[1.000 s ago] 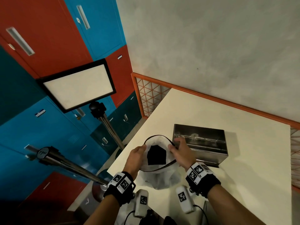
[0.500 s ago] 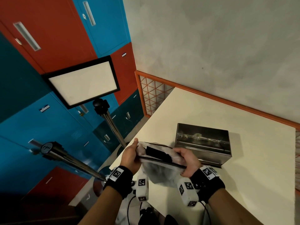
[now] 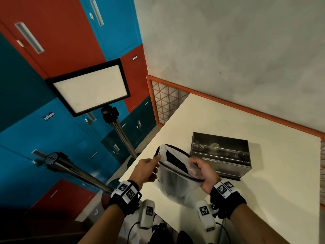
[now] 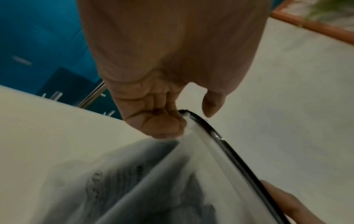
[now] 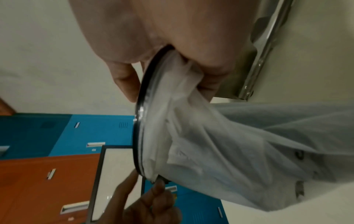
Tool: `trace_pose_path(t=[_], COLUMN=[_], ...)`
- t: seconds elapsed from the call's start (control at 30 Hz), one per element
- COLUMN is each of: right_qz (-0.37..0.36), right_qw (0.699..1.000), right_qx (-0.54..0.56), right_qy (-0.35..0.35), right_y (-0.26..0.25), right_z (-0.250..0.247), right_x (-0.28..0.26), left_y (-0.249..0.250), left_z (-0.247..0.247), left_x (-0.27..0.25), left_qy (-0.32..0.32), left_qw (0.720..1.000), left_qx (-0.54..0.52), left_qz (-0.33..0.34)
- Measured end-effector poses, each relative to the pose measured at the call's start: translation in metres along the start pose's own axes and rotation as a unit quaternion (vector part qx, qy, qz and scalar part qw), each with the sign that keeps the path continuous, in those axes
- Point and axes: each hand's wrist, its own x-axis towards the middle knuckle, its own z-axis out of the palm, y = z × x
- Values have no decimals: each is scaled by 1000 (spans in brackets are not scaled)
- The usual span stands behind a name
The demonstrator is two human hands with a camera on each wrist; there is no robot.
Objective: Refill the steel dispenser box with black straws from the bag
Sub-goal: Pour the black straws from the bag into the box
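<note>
Translucent plastic, the bag (image 3: 177, 184) hangs between my hands: my left hand (image 3: 146, 170) pinches one end of its black-rimmed mouth, my right hand (image 3: 204, 171) clutches the other. Black straws (image 3: 174, 162) show inside. Just beyond my right knuckles sits the steel box (image 3: 221, 154) on the table (image 3: 272, 199).

Cream table (image 3: 263, 199) tucked into the corner, with an orange-framed rail along its back edge. The steel box (image 3: 221, 154) sits flat on it toward the back, long side facing the person. Just in front of that, the white bag (image 3: 175, 187) looks like it's resting its bottom on the tabletop near the front-left edge, though I can't tell for sure.
</note>
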Motion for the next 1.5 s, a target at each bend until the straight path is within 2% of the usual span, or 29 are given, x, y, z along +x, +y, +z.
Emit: trace_pose_path(t=[0.1,0.2,0.33,0.4,0.47,0.53,0.6,0.67,0.7,0.77,0.87,1.0,1.1,1.2,1.27,1.33,1.4,1.47,1.5], right_qz=[-22,-36,-68,-68,-51,-26,-46,-92,-99,-66,14,54,69,64,33,-48,-149,-214,-223], right_qw=[998,994,985,963,930,919,938,964,977,992,982,972,987,993,988,966,933,892,866], right_qx=[-47,-100,-142,-245,-352,-379,-315,-198,-126,28,170,218,126,18,-81,-199,-288,-388,-445], right_qy=[-22,18,71,92,94,106,138,153,141,100,77,75,66,97,126,159,156,88,50], right_y=[0,0,-5,-10,-15,-17,-19,-21,-24,-28,-31,-22,-13,-1,5,6,4,-1,-3], right_z=[4,9,1,-6,-13,-19,-19,-13,-8,-3,-5,-1,1,-9,-15,-18,-18,-14,-13], right_x=[0,-1,-1,-4,-7,-7,-5,-6,-8,-6,-1,-2,-3,3,5,6,2,-5,-6], left_y=[5,8,8,6,4,0,-5,-8,-9,-8,-7,-14,-19,-25,-25,-27,-27,-26,-25], left_z=[8,15,11,8,7,8,10,10,10,7,1,-6,-4,-1,2,3,4,5,6], left_x=[-3,-3,-1,2,3,3,3,2,1,1,3,5,3,5,6,9,11,12,13], left_qy=[-18,-33,-71,-76,-77,-72,-71,-78,-84,-97,-113,-141,-153,-126,-117,-99,-87,-95,-104], left_qw=[999,989,941,914,898,892,888,878,872,861,864,906,930,932,934,932,932,933,933], left_qx=[-29,-142,-329,-398,-434,-446,-454,-471,-482,-500,-490,-399,-333,-340,-337,-348,-351,-346,-343], left_qz=[23,31,32,25,17,3,-14,-17,-20,-21,-35,-27,10,17,-1,-30,-38,-32,-26])
